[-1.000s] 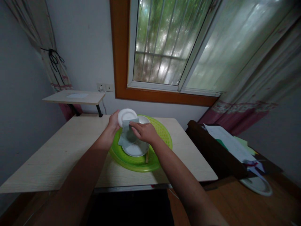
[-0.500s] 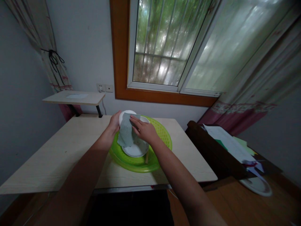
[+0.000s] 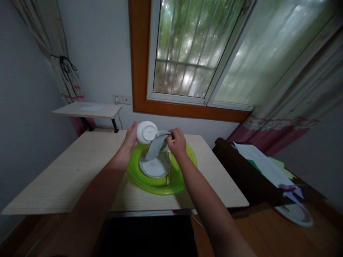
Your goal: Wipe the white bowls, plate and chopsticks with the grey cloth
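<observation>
My left hand (image 3: 131, 136) grips a white bowl (image 3: 147, 131) by its side, tilted so that its round foot faces me. From my right hand (image 3: 177, 142), closed in a pinch, hangs a grey-green cloth (image 3: 157, 145) whose upper edge comes close to the bowl or touches it; I cannot tell which. Below them a white plate (image 3: 155, 167) lies in a round lime-green basin (image 3: 136, 181). Beside the plate, on its right, are light wooden chopsticks (image 3: 168, 178), partly hidden by my right hand.
The basin stands on a pale wooden table (image 3: 88, 171). A small raised shelf (image 3: 104, 112) on black legs is at the back left. Beyond the table's right edge is a dark brown piece of furniture (image 3: 238, 175) with papers (image 3: 259, 160) on it. A window (image 3: 187, 53) is behind.
My right hand has moved right, drawing the cloth off the bowl it covered. The bowl has turned so that its underside shows, and more of the plate is visible.
</observation>
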`<control>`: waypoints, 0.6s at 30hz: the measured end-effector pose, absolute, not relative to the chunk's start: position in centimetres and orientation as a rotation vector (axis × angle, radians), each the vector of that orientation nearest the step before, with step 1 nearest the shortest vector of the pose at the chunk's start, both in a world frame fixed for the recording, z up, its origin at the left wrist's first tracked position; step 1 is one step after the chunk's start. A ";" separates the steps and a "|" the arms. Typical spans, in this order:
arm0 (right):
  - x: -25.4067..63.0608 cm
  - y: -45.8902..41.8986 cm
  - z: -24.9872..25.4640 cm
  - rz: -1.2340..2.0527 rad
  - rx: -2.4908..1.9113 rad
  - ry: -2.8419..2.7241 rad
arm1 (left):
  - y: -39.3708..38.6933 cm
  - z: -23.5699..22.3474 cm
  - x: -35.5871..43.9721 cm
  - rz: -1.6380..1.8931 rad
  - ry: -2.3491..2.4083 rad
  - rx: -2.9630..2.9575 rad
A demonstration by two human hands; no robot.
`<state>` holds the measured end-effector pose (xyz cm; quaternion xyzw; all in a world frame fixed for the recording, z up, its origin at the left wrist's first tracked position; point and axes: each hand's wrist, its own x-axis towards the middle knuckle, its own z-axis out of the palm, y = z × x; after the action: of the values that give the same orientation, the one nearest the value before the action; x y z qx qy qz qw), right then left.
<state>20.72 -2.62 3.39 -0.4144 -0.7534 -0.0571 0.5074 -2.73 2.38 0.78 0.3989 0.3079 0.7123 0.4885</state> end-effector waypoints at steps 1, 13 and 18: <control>21.1 -2.3 3.4 -0.134 -1.026 -1.756 | 2.1 1.0 -2.6 1.767 0.733 0.964; 23.0 -1.2 3.8 0.006 -1.650 -1.620 | -0.4 1.9 -1.4 1.708 0.961 1.368; 22.4 -1.6 4.4 -0.021 -1.918 -1.901 | -1.6 2.3 0.1 1.607 1.166 1.587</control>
<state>22.36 -1.62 4.40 -0.6930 -0.6868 -0.0076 0.2190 0.07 -1.62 2.27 0.5963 0.4384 0.6041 0.2954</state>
